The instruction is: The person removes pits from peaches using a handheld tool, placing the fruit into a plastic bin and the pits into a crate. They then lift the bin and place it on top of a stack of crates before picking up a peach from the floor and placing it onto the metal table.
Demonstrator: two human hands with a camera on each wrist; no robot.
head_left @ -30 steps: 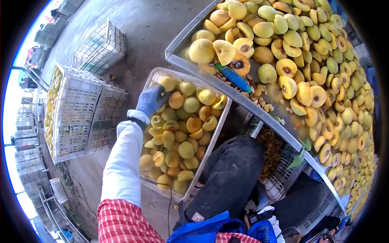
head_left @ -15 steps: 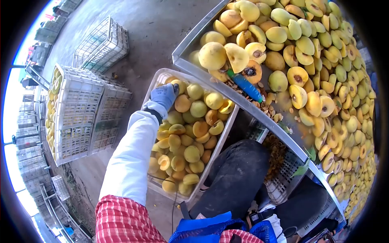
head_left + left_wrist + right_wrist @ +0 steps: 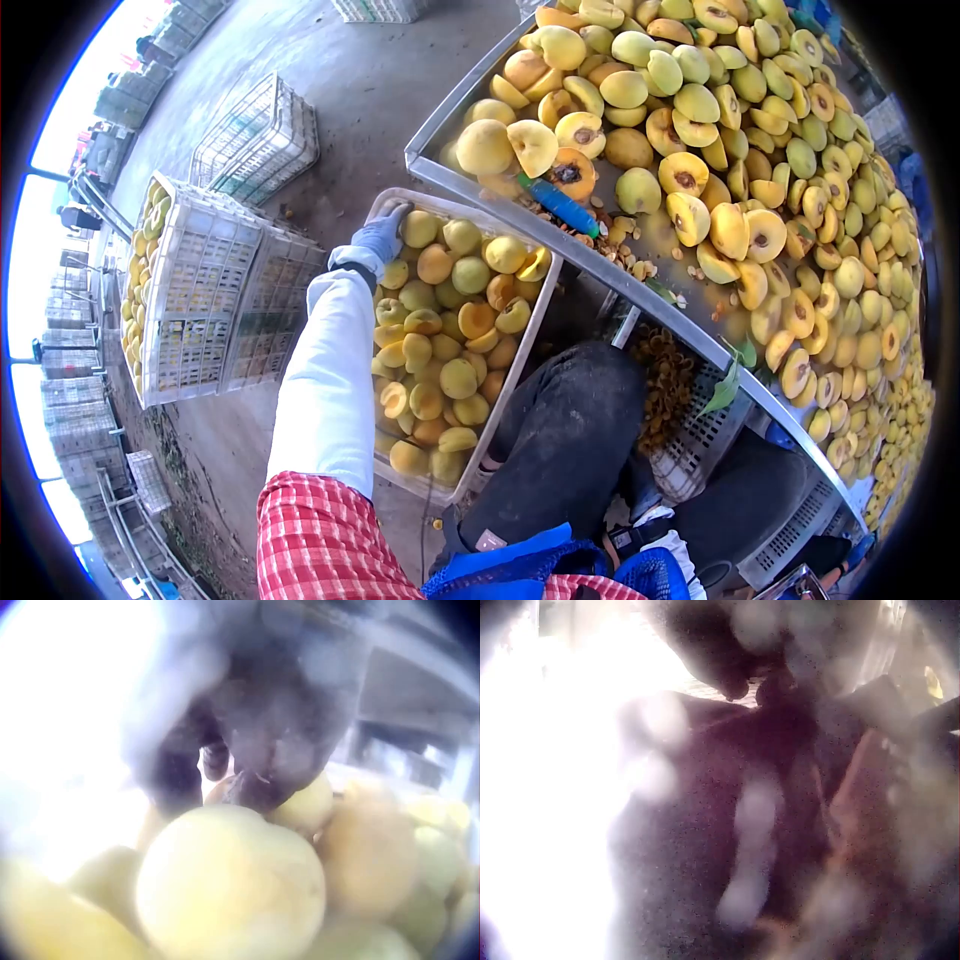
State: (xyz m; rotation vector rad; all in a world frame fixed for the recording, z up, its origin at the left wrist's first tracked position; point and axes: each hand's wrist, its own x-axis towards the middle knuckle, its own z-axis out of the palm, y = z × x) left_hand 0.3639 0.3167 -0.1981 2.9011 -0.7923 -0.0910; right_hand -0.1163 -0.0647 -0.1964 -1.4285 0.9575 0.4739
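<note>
The left hand (image 3: 378,240), in a blue-grey glove, grips the far-left rim of a plastic crate (image 3: 520,385) full of yellow-green fruit (image 3: 458,378). In the left wrist view the gloved fingers (image 3: 262,761) bend down behind a large pale fruit (image 3: 229,889); their tips are partly hidden. The right hand (image 3: 735,649) is a dark, blurred shape at the top of the right wrist view, with two fingertips close together above dark cloth (image 3: 697,855). Whether it holds anything is unclear.
A metal-edged table (image 3: 600,268) heaped with halved and whole fruit (image 3: 690,215) stands at right, a blue-handled tool (image 3: 562,205) near its edge. Stacked crates (image 3: 200,300) and another crate (image 3: 256,140) stand left. The person's dark-trousered knee (image 3: 580,400) is beside the fruit crate.
The left hand has moved from over the fruit to the crate's far-left rim. The head view has shifted slightly.
</note>
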